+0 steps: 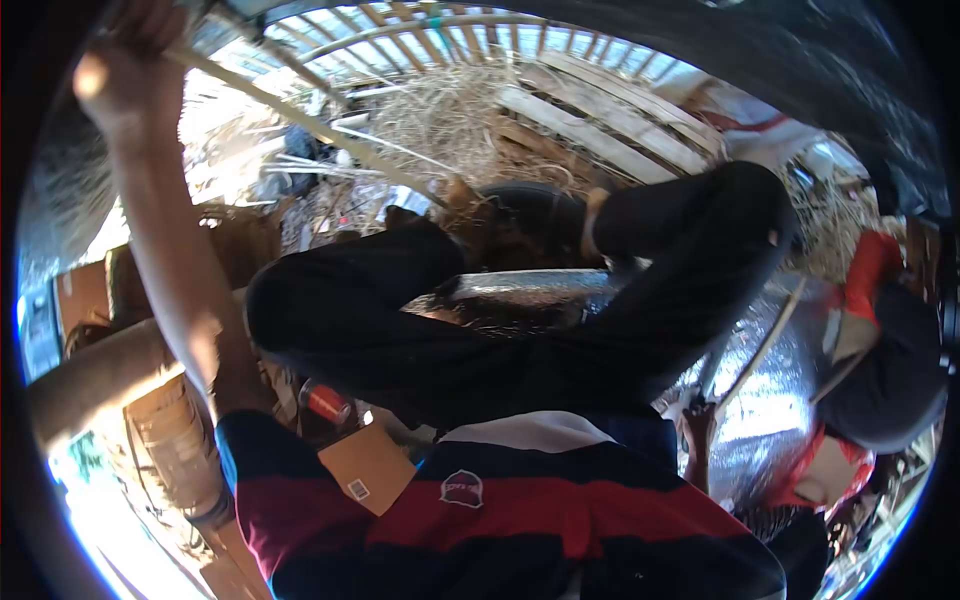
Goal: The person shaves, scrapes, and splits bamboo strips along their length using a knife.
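My left arm reaches far up and to the left. At its end, in shadow near the frame edge, my left hand (140, 45) is closed around a long bamboo strip (310, 122), which slants down toward my feet. Low beside my right hip is my right hand (698, 425), small and dark, its fingers curled at the lower end of a thin bamboo stick (762, 350). A narrow grey piece runs up beside that stick; I cannot make out what it is. My legs (520, 360) in dark trousers are bent and spread, over a shiny sheet.
Straw (430, 120) and wooden slats (610, 125) lie ahead, before a slatted fence (480, 40). Another person's red sleeve (872, 270) and dark-clad knee (895, 375) are at the right, beside a silvery sheet (765, 430). A thick pole (100, 390) lies at the left.
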`<action>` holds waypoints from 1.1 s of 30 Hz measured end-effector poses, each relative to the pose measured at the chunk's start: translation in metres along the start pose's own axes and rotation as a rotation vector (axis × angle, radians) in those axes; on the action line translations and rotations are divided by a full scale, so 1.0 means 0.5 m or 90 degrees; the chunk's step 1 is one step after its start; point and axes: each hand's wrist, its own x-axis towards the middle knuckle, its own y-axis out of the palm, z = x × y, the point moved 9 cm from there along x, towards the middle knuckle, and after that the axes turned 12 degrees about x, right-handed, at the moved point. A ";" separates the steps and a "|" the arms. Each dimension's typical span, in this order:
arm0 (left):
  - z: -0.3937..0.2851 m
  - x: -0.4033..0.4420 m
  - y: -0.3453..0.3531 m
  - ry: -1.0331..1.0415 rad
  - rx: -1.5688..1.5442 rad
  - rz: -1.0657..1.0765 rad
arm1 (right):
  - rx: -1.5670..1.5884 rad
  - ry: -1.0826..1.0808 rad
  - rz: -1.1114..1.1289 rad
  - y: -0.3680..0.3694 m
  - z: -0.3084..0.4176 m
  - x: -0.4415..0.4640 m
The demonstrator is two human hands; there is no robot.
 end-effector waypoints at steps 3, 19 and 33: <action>0.005 0.021 -0.028 -0.058 -0.149 0.195 | 0.050 -0.096 -0.031 0.031 -0.079 0.045; 0.037 0.021 -0.128 -0.088 0.087 0.017 | 0.010 -0.214 -0.210 -0.031 0.116 -0.063; 0.045 0.052 -0.176 -0.079 0.131 -0.103 | 0.097 -0.108 -0.404 -0.181 -0.184 -0.189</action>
